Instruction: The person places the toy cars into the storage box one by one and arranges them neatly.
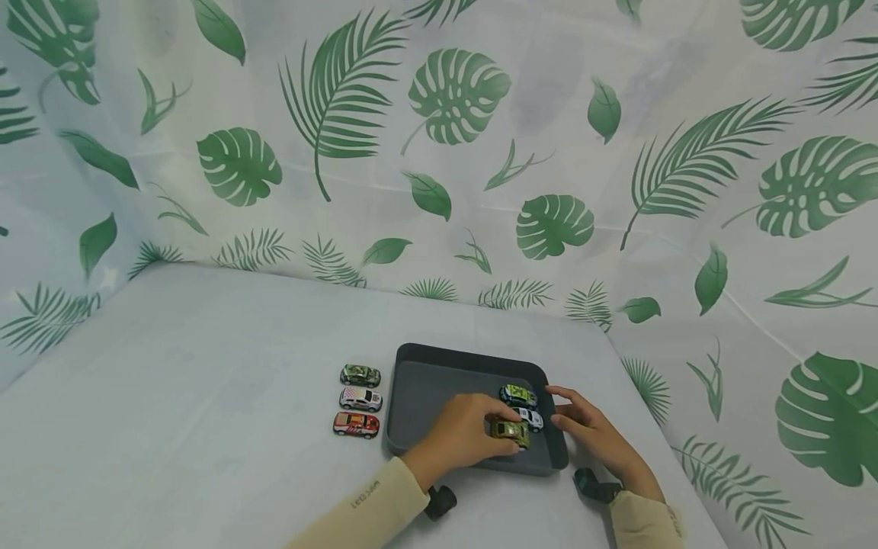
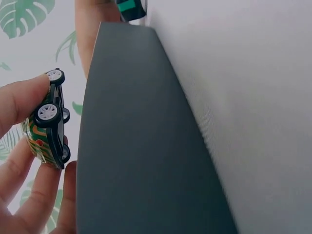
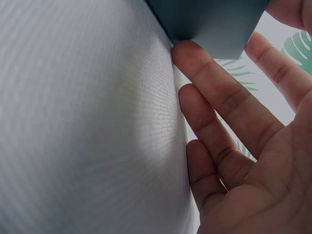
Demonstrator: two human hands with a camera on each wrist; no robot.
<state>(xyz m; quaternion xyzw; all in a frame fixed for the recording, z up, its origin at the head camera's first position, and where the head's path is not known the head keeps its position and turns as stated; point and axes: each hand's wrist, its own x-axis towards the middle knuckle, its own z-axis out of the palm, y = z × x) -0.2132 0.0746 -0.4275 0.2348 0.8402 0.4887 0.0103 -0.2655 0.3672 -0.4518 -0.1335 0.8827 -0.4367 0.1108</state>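
Observation:
My left hand point(image 1: 461, 431) pinches a small green camouflage toy car point(image 1: 511, 431) between thumb and fingers, at the right part of the dark grey tray point(image 1: 428, 396). In the left wrist view the toy car point(image 2: 47, 119) shows its wheels and dark underside beside the tray wall point(image 2: 136, 126). Close by it in the tray are a white toy car point(image 1: 530, 418) and a green-yellow toy car point(image 1: 517, 395). My right hand point(image 1: 595, 431) is at the tray's right side. In the right wrist view its fairly straight fingers point(image 3: 229, 92) reach the tray's outer wall point(image 3: 214, 24).
Left of the tray, a green camouflage toy car point(image 1: 360, 375), a white toy car point(image 1: 360, 399) and a red toy car point(image 1: 356, 425) stand in a column on the white table point(image 1: 206, 396). Leaf-printed cloth point(image 1: 370, 191) hangs behind and at the sides.

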